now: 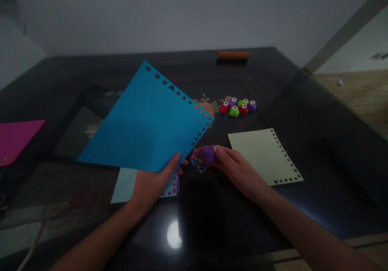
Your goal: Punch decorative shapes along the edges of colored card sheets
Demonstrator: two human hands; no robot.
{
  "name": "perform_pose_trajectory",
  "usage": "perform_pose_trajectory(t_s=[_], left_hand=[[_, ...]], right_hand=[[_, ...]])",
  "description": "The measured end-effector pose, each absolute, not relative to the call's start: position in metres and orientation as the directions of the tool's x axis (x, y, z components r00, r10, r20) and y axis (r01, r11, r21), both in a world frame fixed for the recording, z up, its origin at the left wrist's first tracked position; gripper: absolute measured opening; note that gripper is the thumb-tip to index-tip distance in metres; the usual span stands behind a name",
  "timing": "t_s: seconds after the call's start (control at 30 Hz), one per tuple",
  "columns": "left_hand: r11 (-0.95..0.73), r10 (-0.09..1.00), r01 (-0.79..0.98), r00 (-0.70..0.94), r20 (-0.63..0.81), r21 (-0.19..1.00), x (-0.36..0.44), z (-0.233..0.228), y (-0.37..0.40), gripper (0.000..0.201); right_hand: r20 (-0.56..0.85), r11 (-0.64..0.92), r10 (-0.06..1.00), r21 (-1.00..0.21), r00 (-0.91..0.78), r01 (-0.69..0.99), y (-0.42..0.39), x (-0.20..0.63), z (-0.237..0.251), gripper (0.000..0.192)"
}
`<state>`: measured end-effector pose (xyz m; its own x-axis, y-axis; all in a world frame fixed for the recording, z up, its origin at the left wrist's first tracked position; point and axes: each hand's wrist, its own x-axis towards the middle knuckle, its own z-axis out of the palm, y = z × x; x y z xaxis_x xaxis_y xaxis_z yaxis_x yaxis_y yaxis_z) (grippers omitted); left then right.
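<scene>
My left hand (154, 182) grips a blue sheet of paper (145, 125) near its lower corner, thumb on top. Small shapes such as stars and a heart are punched along two of its edges. In my right hand (233, 166) is a purple craft punch (209, 153), pinched between thumb and fingers just right of the sheet's punched edge, apart from it. Below the punch lies a small heap of punched-out paper bits (198, 164) in pink, blue and other colours. Under my left hand rest a pale sheet (123, 186) and, partly hidden, a pink one.
Several red, green and purple punches (234, 111) stand grouped on the dark glossy table (206, 222). A cream sheet (257, 150) with punched edges lies at the right, a magenta sheet (18, 139) at the far left. A brown roll (234, 55) sits by the back edge.
</scene>
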<state>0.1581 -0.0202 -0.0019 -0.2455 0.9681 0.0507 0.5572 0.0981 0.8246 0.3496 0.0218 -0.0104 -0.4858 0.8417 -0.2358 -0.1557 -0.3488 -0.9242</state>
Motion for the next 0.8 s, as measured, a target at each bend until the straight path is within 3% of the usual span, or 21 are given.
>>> perform_pose_trajectory(t_s=[0.17,0.43,0.8], left_hand=[[0.078,0.972,0.573,-0.226,0.066,0.816,0.159,0.002,-0.02,0.026],[0.097,0.97,0.569,-0.238,0.051,0.817,0.158,0.0,-0.02,0.026],[0.108,0.974,0.539,-0.224,0.018,0.836,0.158,0.002,-0.02,0.026]], right_hand=[[-0.214,-0.268,0.848,-0.962,-0.485,-0.043,0.023,0.352,-0.008,0.039],[-0.096,0.046,0.836,-0.969,-0.541,0.243,0.024,0.356,0.0,0.037],[-0.063,0.12,0.869,-0.935,-0.49,0.333,0.023,0.357,0.002,0.03]])
